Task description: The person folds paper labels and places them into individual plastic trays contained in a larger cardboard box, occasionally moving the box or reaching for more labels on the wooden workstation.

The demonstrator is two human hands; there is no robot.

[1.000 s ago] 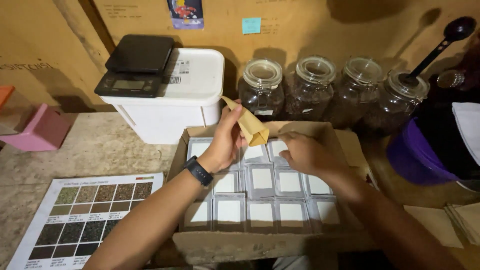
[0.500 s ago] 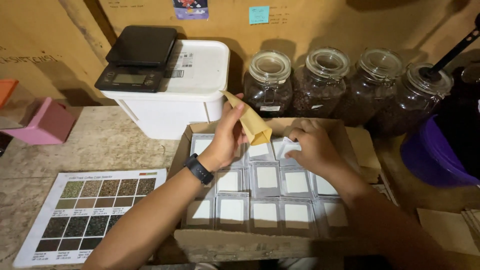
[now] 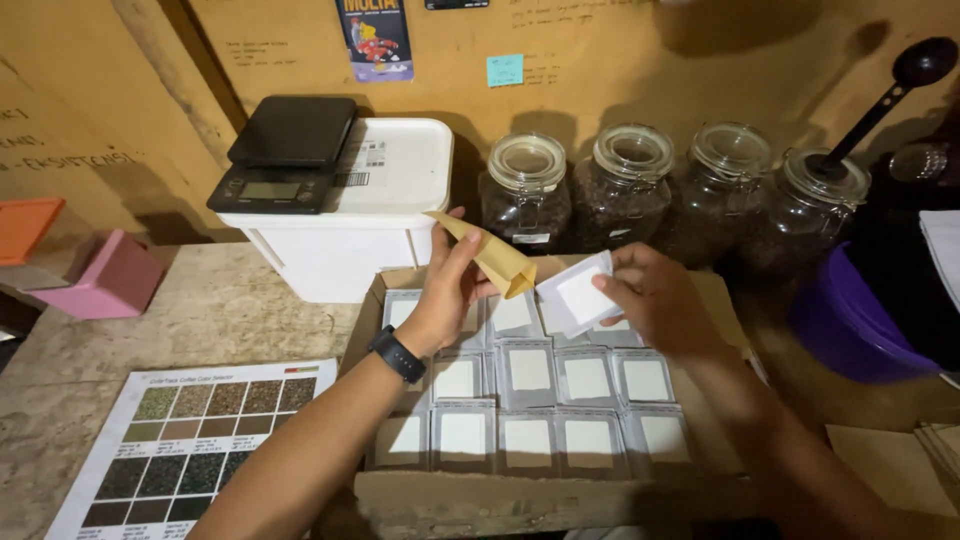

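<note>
Head view shows the left hand (image 3: 448,290) pinching a tan paper bag (image 3: 485,256) by its lower edge, tilted up toward 1 o'clock above the cardboard box (image 3: 560,490). At 3 o'clock of the bag, the right hand (image 3: 655,300) grips a small white-faced packet (image 3: 580,298) between thumb and fingers, its corner just beside the bag's mouth. Rows of like packets (image 3: 530,410) fill the box on the bench (image 3: 200,310). Loading one packet into the bag seems the step in hand; it would call for lining the packet up with the opening.
</note>
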